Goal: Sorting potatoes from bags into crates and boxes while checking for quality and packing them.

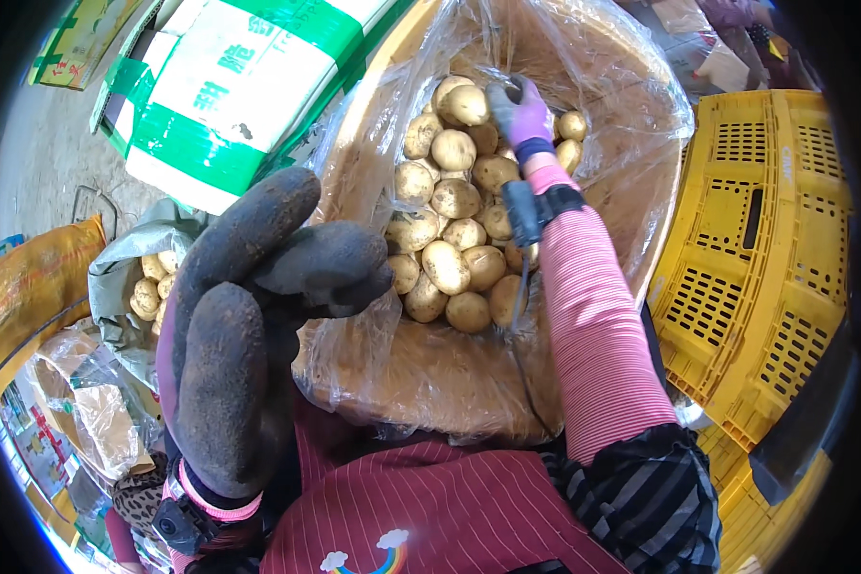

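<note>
My left hand (253, 297), in a soil-smeared dark glove, is raised close to the camera. Its fingers are bent and apart, and nothing shows between them. Farther off, my right hand (524, 113), in a purple and dark glove, is down at the far side of a pile of potatoes (454, 198). Its fingers curl in beside the potatoes and the plastic; whatever they grip is hidden. The potatoes lie in a clear plastic liner (354, 368) inside a large tan tub (430, 383).
Yellow perforated crates (708, 239) stand at the right. A white and green carton (230, 86) lies at the upper left. Below it, a grey-green sack (124, 277) holds more potatoes (153, 285), beside an orange woven bag (38, 297) and crumpled plastic (96, 402).
</note>
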Demonstrator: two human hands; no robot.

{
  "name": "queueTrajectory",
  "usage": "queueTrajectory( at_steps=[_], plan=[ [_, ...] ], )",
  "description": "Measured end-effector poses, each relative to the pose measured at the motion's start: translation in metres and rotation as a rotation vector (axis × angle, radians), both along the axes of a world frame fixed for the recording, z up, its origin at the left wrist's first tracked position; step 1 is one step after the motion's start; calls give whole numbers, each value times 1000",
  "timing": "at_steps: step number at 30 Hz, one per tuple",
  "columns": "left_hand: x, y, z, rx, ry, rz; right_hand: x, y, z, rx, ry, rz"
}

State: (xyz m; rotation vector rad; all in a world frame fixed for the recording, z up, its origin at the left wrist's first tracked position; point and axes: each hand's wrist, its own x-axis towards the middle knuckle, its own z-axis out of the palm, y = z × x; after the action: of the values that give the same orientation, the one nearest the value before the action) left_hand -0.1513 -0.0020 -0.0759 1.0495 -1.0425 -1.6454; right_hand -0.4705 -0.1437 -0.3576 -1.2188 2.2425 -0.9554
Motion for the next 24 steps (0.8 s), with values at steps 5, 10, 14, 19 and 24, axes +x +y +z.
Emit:
queueTrajectory(
  at_steps=[5, 10, 14, 19, 24],
  plan=[
    [0, 0, 5, 24, -18, 27, 91, 9, 25, 61, 806, 854],
    [4, 1, 4, -26, -32, 61, 153, -15, 15, 500, 1375, 981],
    [4, -2, 3, -2, -62, 92, 125, -24, 2, 825, 840, 879],
    [12, 0, 1, -24, -66, 1, 119, -6, 1, 637, 685, 720],
    [6, 1, 3, -1, -40, -3, 121, -16, -14, 641, 768, 720]
  ],
)
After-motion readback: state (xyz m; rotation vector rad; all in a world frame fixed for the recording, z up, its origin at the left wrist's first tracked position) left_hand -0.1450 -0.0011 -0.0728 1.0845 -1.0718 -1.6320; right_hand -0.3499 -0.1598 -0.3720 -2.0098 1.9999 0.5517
